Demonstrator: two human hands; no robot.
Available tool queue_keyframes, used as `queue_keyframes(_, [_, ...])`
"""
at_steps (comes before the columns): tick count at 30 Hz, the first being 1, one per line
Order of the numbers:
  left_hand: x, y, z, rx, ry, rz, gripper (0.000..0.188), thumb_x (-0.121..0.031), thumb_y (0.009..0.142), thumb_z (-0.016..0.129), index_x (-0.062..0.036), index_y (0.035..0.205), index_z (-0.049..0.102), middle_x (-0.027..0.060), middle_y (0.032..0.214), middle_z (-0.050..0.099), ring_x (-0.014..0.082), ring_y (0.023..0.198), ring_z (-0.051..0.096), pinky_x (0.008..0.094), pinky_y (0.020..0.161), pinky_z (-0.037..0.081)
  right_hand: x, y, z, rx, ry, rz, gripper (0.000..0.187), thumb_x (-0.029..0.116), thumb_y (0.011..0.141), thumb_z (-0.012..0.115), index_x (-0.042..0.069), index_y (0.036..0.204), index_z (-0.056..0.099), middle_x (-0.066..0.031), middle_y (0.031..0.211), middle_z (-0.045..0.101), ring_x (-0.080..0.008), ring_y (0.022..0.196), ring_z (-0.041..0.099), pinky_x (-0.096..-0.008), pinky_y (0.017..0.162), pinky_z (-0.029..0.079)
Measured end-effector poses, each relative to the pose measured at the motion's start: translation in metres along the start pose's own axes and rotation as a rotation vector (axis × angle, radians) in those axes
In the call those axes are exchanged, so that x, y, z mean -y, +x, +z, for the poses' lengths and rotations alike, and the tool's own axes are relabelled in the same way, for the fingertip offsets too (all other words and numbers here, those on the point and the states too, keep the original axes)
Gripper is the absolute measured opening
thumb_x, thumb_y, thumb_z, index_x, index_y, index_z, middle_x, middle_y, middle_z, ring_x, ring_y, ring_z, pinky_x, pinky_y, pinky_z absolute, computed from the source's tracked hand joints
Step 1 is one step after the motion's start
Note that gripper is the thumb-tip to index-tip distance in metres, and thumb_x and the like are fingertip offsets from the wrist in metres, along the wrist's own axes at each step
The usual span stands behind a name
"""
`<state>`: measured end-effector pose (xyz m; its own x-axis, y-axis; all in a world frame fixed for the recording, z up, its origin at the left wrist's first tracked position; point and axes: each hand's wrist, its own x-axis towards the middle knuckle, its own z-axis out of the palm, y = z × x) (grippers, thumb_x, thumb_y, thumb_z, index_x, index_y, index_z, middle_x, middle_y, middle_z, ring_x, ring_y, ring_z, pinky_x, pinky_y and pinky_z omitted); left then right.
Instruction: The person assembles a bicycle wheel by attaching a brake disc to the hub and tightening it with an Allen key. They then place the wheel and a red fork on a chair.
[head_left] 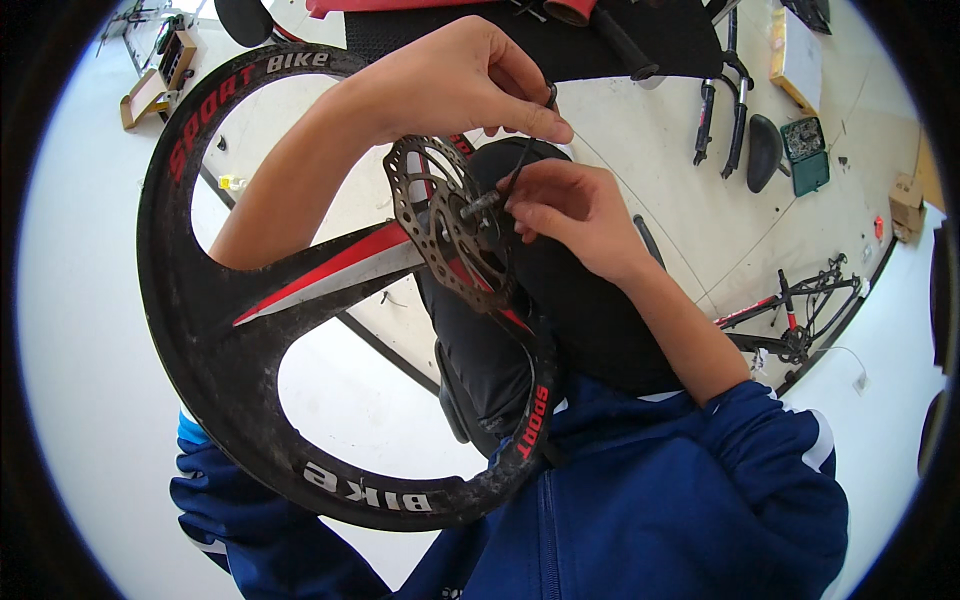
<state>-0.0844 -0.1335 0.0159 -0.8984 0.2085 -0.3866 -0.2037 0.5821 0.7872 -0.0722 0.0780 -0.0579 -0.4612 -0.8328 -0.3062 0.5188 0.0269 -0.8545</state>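
Note:
A black three-spoke bicycle wheel (172, 300) with red and white markings rests tilted across my lap. At its hub sits a drilled metal brake disc (408, 205), and a threaded axle (480, 204) sticks out of the centre. My left forearm comes up through a gap between the spokes. Above the disc, my left hand (470, 85) is closed, thumb and fingers pinching the upper part of a thin black hex key (522, 160). My right hand (575, 212) pinches its lower part beside the axle. The key's lower tip is hidden by the fingers.
Ahead stands a black-topped bench (690, 40) with a black grip on its edge. On the floor to the right lie a suspension fork (738, 110), a saddle (765, 152), a green case (808, 172) of small parts and a bicycle frame (790, 310). An open cardboard box (145, 98) is far left.

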Motion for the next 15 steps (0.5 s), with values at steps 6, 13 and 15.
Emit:
queue_keyframes(6, [0.002,0.0,0.009,0.027,-0.041,0.007,0.031,-0.027,0.077,0.081,0.0015,0.086,0.075,0.0057,0.071,0.068,0.009,0.062,0.061,0.0196,0.064,0.049,0.001,0.0,0.003,-0.023,-0.024,-0.015,0.016,0.007,0.087,0.07,-0.003,0.099,0.068,-0.0085,0.085,0.07,-0.0123,0.073,0.067,-0.025,0.068,0.055])
queue_keyframes(13, [0.003,0.004,0.011,0.087,-0.055,-0.013,0.032,-0.028,0.076,0.082,0.0014,0.085,0.074,0.0053,0.072,0.068,0.0087,0.062,0.061,0.0201,0.062,0.048,-0.002,0.0,0.009,-0.029,-0.019,0.007,0.012,0.005,0.088,0.069,-0.004,0.096,0.067,-0.0086,0.084,0.069,-0.0133,0.073,0.067,-0.0253,0.068,0.055])
queue_keyframes(15, [0.001,0.003,0.01,0.07,-0.046,-0.031,0.033,-0.03,0.076,0.082,0.0013,0.086,0.074,0.0054,0.073,0.068,0.009,0.063,0.061,0.0203,0.063,0.049,-0.003,0.001,0.009,-0.031,0.003,-0.01,0.012,0.006,0.088,0.069,-0.004,0.095,0.067,-0.0087,0.083,0.07,-0.0133,0.073,0.068,-0.0255,0.068,0.056])
